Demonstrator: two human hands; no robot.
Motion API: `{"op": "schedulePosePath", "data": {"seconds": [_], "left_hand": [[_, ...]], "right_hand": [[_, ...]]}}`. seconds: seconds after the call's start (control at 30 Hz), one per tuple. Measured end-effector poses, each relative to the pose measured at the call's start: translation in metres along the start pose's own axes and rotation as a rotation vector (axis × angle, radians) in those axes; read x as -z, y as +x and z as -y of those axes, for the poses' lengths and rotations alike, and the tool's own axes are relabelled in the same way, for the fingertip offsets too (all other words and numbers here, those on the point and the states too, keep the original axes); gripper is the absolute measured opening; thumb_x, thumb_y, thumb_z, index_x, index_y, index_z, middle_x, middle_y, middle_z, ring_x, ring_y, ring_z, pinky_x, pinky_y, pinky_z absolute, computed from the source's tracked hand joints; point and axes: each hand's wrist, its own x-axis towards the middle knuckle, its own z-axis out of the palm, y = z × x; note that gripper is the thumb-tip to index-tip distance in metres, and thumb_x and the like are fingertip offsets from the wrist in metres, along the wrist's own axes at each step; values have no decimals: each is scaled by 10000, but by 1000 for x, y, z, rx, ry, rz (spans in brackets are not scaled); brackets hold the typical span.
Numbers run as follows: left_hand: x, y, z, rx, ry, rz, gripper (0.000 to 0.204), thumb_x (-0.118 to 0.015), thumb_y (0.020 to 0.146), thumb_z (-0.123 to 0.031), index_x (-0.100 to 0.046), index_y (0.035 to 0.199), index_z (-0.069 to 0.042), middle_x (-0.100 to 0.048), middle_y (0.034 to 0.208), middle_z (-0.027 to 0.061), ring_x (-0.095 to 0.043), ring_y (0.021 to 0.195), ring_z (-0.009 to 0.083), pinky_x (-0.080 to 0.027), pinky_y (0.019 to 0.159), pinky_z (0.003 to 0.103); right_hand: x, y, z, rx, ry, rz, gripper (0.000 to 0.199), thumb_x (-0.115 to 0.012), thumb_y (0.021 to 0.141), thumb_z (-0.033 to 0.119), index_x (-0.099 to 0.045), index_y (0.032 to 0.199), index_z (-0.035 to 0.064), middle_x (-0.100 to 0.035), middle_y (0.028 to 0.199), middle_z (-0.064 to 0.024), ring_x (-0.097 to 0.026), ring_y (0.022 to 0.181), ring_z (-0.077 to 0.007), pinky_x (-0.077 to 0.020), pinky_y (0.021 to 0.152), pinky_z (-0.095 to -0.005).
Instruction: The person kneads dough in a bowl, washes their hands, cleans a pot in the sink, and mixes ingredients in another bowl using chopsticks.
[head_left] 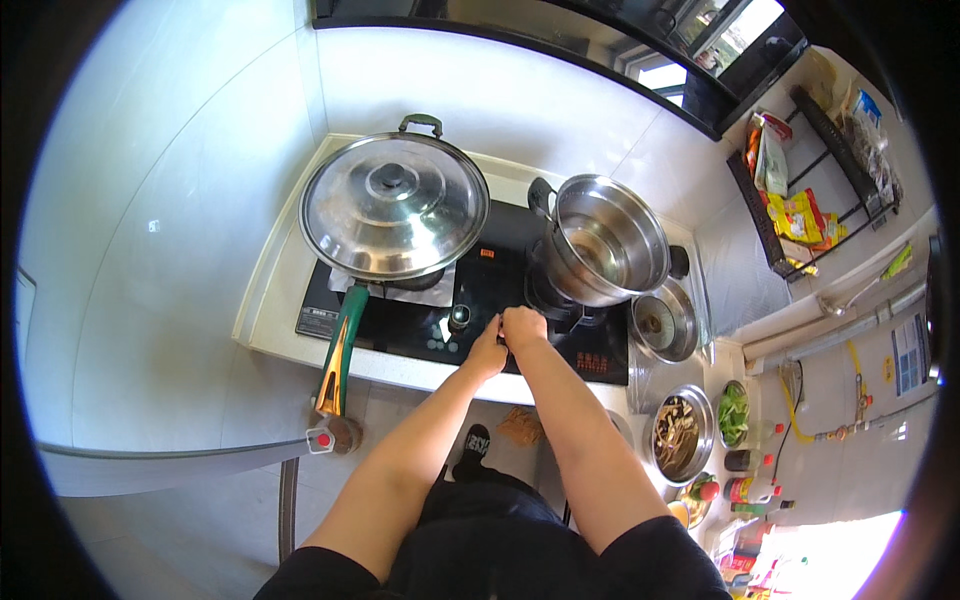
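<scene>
On the left I see a lidded wok (394,205) with its green handle (340,350) on the black stove (500,280). My left hand (487,352) and right hand (524,326) meet at the stove's front edge, fingers curled together; I cannot tell what they grip. To the right, a steel pot (605,240) sits on the burner.

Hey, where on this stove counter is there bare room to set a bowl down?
The pale counter strip left of the black cooktop, beside the lidded wok, is bare. So is the cooktop between wok and steel pot. Right of the pot, bowls and bottles crowd the counter.
</scene>
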Motion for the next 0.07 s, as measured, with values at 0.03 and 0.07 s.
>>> {"op": "schedulePosePath", "data": {"seconds": [0.03,0.07], "left_hand": [[5,-6,-14,21,40,-2,692,-433,762,40,-211,1414,-31,-353,1391,205,-399,1252,308,-313,1027,322],[5,-10,-11,27,49,6,692,-433,762,40,-211,1414,-31,-353,1391,205,-399,1252,308,-313,1027,322]], "right_hand": [[-2,-2,0,3,20,-9,200,-615,788,198,-683,924,68,-658,994,-147,-649,912,-285,-535,757,-371],[-4,-5,0,-36,28,58,543,-691,734,225,-506,1228,94,-387,1382,-157,-589,1038,-335,-520,800,-356]]}}
